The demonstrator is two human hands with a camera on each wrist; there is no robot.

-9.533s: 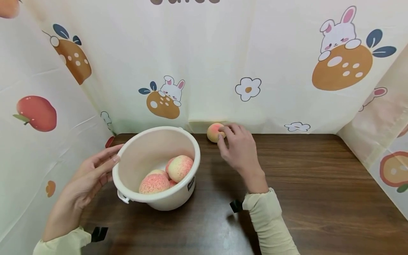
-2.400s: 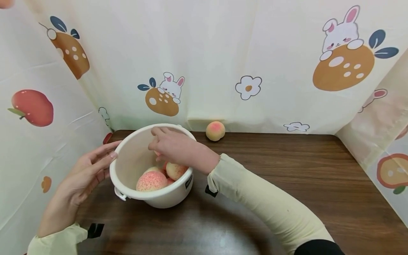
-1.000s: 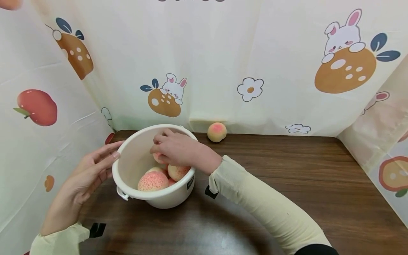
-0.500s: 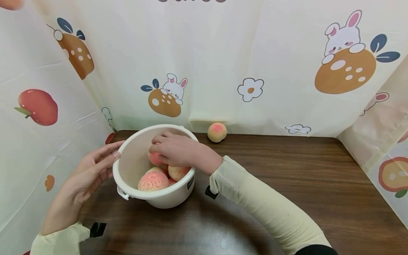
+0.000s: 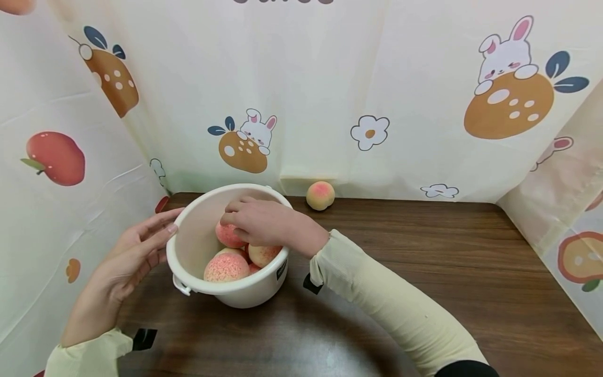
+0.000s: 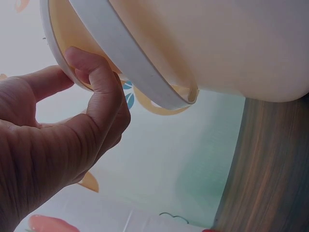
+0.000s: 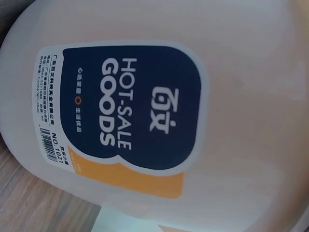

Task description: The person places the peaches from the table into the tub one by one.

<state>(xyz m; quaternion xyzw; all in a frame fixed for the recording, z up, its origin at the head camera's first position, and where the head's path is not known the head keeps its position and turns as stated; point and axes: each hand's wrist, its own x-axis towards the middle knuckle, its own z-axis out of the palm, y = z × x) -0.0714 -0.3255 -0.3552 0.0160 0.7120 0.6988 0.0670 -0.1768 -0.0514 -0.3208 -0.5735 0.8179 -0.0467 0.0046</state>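
Observation:
My left hand [image 5: 124, 264] grips the white bucket [image 5: 249, 298] by the left of its rim, the thumb over the edge and the fingers beneath. In the left wrist view, that hand [image 6: 87, 116] bends round the rim, beside the white handle [image 6: 130, 53]. Reaching over the bucket's right side, my right hand [image 5: 259, 220] holds a pink peach [image 5: 229, 235] inside, its fingers curled over the top. Below it lie several other peaches, among them a speckled one [image 5: 227, 268] in front. The right wrist view shows only the bucket's outer wall with a dark label [image 7: 135, 106], not the hand.
Another peach [image 5: 320, 196] sits at the back edge of the dark wooden table [image 5: 424, 262], right of the bucket. Printed cloth [image 5: 311, 78] hangs along the back and both sides.
Earlier my right hand was at the back peach, which now stands alone. Since then it has reached into the bucket. Lately the peach under its fingers shifted slightly left and shows more.

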